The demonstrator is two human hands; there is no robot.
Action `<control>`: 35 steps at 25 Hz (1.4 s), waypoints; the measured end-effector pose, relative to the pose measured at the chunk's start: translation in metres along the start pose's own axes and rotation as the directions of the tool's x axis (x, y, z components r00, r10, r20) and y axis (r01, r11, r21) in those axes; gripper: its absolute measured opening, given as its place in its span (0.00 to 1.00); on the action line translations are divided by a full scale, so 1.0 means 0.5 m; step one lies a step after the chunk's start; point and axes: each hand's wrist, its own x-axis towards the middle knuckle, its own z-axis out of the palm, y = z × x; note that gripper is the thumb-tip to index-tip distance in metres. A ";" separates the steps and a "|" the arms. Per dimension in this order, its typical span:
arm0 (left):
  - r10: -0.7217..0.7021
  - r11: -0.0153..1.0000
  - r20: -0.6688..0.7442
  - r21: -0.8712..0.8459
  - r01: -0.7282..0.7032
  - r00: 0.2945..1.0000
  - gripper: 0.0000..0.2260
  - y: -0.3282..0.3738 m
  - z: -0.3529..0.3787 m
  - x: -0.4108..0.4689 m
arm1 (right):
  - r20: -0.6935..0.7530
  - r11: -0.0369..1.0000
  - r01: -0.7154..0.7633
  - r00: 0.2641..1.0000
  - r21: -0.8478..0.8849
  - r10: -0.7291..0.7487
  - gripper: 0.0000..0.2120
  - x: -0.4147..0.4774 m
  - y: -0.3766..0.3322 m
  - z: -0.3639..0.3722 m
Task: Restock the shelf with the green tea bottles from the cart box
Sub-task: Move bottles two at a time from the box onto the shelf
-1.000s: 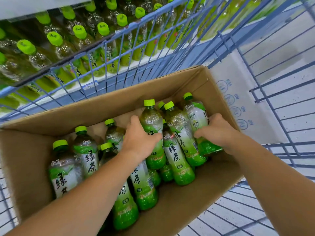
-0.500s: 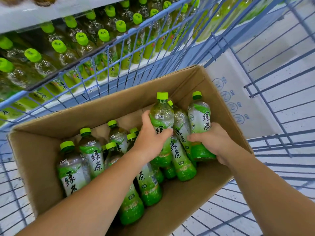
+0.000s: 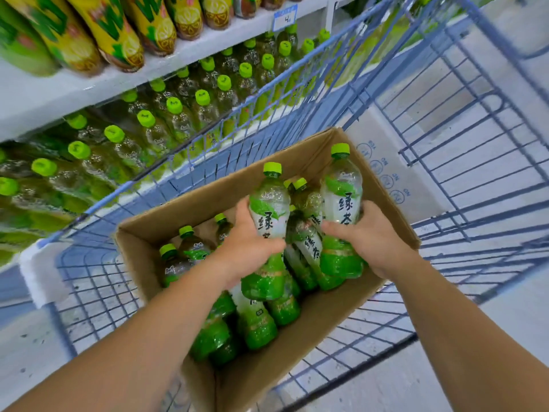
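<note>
**Two grips, one to each side**

Our left fingers (image 3: 274,243) are wrapped round the label of one green tea bottle (image 3: 269,209), with the thumb on its far side. Our right fingers (image 3: 334,228) clasp a second bottle (image 3: 341,200) round its middle in the same way. The left hand (image 3: 249,251) and the right hand (image 3: 370,242) each hold their bottle near upright, cap up, over the cardboard box (image 3: 190,203).

Between the two held bottles a few loose bottles (image 3: 307,245) lean toward the box's right end. Others stand at the left end or lie along the near wall, some of them hidden under our forearms.

The box sits in the blue wire cart (image 3: 98,292), its right end beside a flat sheet of printed cardboard (image 3: 383,162).

Past the cart's far edge runs the shelf (image 3: 208,46). Rows of green-capped bottles (image 3: 175,114) fill its lower tier. Yellow-labelled bottles (image 3: 118,34) stand on the board above, near a small price tag (image 3: 285,19).
</note>
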 end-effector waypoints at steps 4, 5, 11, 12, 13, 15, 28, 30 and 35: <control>0.033 0.998 -0.083 0.053 -0.029 0.996 0.27 0.030 -0.059 -0.064 | 0.005 0.998 0.070 0.998 -0.006 -0.070 0.23 -0.066 -0.042 0.054; 0.049 0.997 -0.093 0.059 -0.043 0.995 0.23 0.037 -0.074 -0.076 | 0.002 0.996 0.086 0.996 -0.008 -0.086 0.23 -0.080 -0.050 0.070; 0.142 0.990 -0.162 0.014 -0.142 0.976 0.24 0.075 -0.183 -0.145 | -0.020 0.980 0.201 0.979 0.002 -0.201 0.17 -0.143 -0.116 0.180; 0.161 0.987 -0.188 0.004 -0.163 0.969 0.24 0.075 -0.200 -0.152 | -0.007 0.974 0.225 0.974 0.006 -0.225 0.18 -0.150 -0.126 0.198; 0.163 0.985 -0.220 -0.015 -0.170 0.962 0.23 0.075 -0.216 -0.159 | 0.007 0.968 0.251 0.968 0.011 -0.251 0.19 -0.156 -0.135 0.214; 0.136 0.983 -0.286 -0.078 -0.164 0.949 0.21 0.072 -0.248 -0.174 | 0.037 0.954 0.299 0.953 0.020 -0.299 0.19 -0.165 -0.148 0.245; 0.205 0.933 -0.572 -0.131 -0.336 0.794 0.20 0.002 -0.589 -0.291 | 0.265 0.885 0.463 0.860 -0.041 -0.437 0.20 -0.211 -0.261 0.584; 0.214 0.928 -0.608 -0.118 -0.354 0.765 0.20 -0.007 -0.656 -0.301 | 0.269 0.863 0.503 0.838 -0.047 -0.474 0.19 -0.220 -0.305 0.653; 0.278 0.907 -0.657 -0.060 -0.417 0.701 0.22 -0.031 -0.853 -0.324 | 0.230 0.817 0.572 0.806 -0.071 -0.545 0.20 -0.238 -0.398 0.838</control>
